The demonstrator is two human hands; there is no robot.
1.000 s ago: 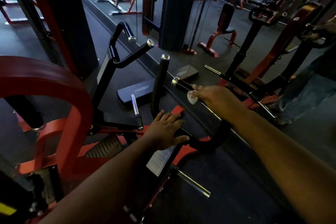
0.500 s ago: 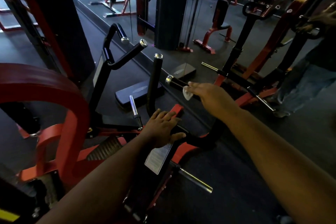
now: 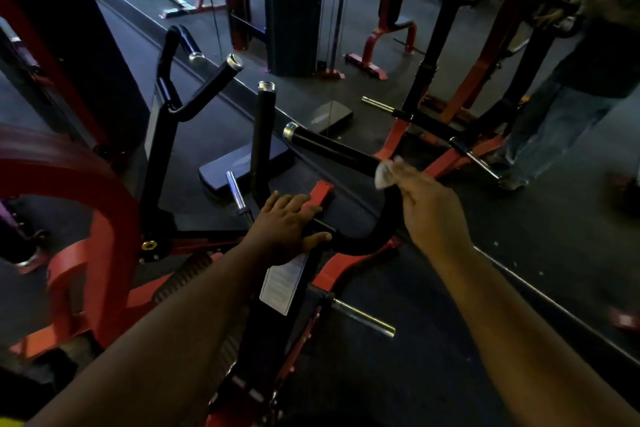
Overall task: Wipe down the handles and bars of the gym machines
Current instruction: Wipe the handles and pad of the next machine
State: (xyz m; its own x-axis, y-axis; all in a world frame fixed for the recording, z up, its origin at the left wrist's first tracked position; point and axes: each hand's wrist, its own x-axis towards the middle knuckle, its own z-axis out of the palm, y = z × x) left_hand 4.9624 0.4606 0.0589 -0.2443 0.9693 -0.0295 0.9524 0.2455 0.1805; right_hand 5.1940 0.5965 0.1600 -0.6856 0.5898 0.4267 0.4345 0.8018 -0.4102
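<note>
A red and black gym machine fills the middle of the head view. Its black right handle (image 3: 332,149) runs from a chrome end cap down to a curved bend. My right hand (image 3: 429,215) holds a small white cloth (image 3: 384,174) against that handle, just above the bend. My left hand (image 3: 285,224) rests flat on the black bar at the machine's centre, fingers spread. An upright black handle (image 3: 260,135) stands to the left of the one I am wiping. Further left are two more black handles (image 3: 204,87).
A mirror (image 3: 398,45) runs along the floor just behind the machine, reflecting the frame and a person in jeans (image 3: 561,107). A chrome weight peg (image 3: 363,317) juts out low on the right. A large red curved frame (image 3: 86,204) stands on the left.
My right hand has slid the cloth down the handle, from near the chrome end cap to just above the bend. My left hand has stayed on the centre bar.
</note>
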